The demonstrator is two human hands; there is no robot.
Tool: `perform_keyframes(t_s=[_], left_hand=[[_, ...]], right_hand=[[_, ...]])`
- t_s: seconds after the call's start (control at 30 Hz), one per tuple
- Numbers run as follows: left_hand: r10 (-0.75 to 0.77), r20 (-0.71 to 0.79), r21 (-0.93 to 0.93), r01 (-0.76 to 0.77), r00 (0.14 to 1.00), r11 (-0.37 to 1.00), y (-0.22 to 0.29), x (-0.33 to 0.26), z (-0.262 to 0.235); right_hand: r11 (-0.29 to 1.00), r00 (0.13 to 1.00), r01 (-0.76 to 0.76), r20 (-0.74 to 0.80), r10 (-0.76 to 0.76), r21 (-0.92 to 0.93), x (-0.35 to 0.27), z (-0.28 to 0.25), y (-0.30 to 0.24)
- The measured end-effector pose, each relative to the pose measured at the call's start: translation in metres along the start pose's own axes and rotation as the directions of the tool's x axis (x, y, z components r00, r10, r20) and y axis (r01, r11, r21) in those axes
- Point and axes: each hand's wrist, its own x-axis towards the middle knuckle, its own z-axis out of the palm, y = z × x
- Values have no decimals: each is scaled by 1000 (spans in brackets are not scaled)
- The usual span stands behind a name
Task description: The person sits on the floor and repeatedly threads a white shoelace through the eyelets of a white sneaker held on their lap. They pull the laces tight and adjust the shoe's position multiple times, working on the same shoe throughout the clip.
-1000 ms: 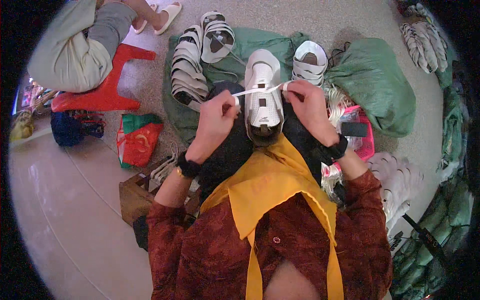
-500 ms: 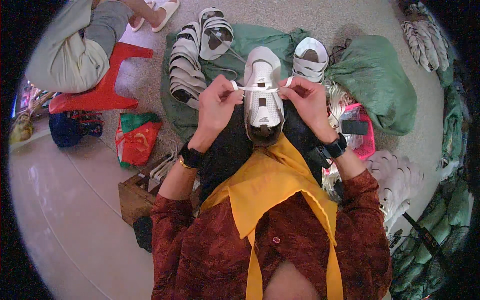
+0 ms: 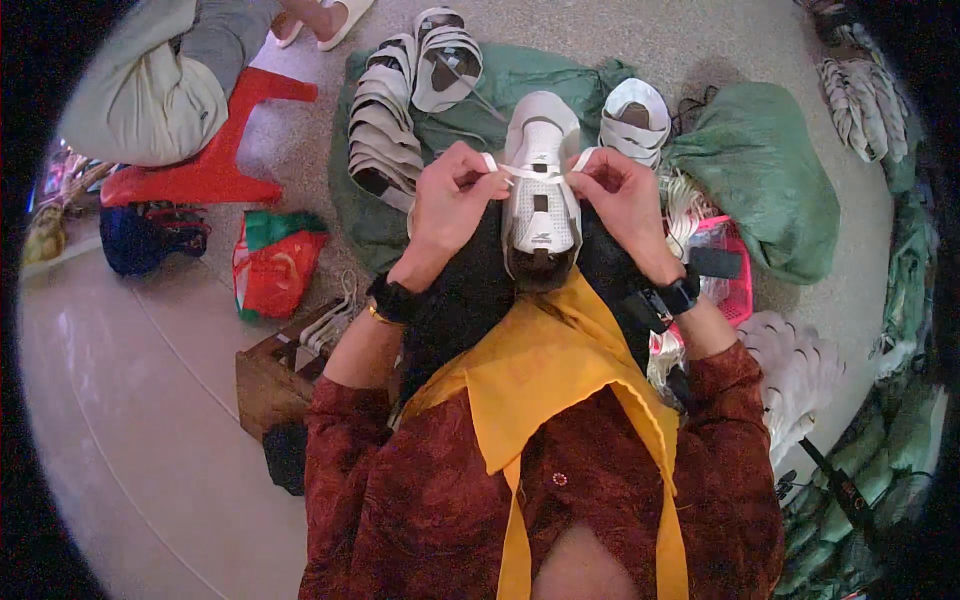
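Observation:
A white shoe upper (image 3: 541, 212) with perforated panels and dark marks lies lengthwise between my knees, its dark opening toward me. Across its middle runs a white shoelace (image 3: 535, 174). My left hand (image 3: 455, 195) pinches one end of the lace at the left side of the upper. At the right side, my right hand (image 3: 618, 193) is closed on the other end between thumb and fingers. Both hands sit level with each other, just clear of the upper's edges. The yellow apron (image 3: 550, 350) touches the near end of the upper.
Stacked white uppers (image 3: 385, 130) lie on green sacking (image 3: 500, 75) ahead, with another stack (image 3: 635, 118) to the right. A stuffed green sack (image 3: 765, 180) and a pink basket (image 3: 738, 285) are at right. A wooden box (image 3: 270, 385) stands left; someone sits near a red stool (image 3: 200, 180).
The whole view has shifted slightly. Both hands still grip the lace ends, and the lace now bends more at the middle of the upper, with its ends raised a little.

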Motion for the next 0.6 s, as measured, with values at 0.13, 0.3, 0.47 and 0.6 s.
perform_keyframes(t_s=[0.13, 0.3, 0.47, 0.6], left_hand=[[-10, -15, -33, 9, 1000, 999, 0, 0, 3], [30, -73, 6, -30, 997, 1000, -2, -1, 9], [29, -69, 61, -25, 997, 998, -1, -5, 10], [103, -87, 134, -91, 991, 987, 0, -10, 12]], right_hand=[[1000, 1000, 18, 8, -18, -5, -1, 0, 2], [999, 1000, 20, -21, -21, -41, -2, 2, 4], [998, 999, 42, -19, -42, -40, -3, 2, 1], [999, 999, 33, -18, -33, -20, -2, 1, 5]])
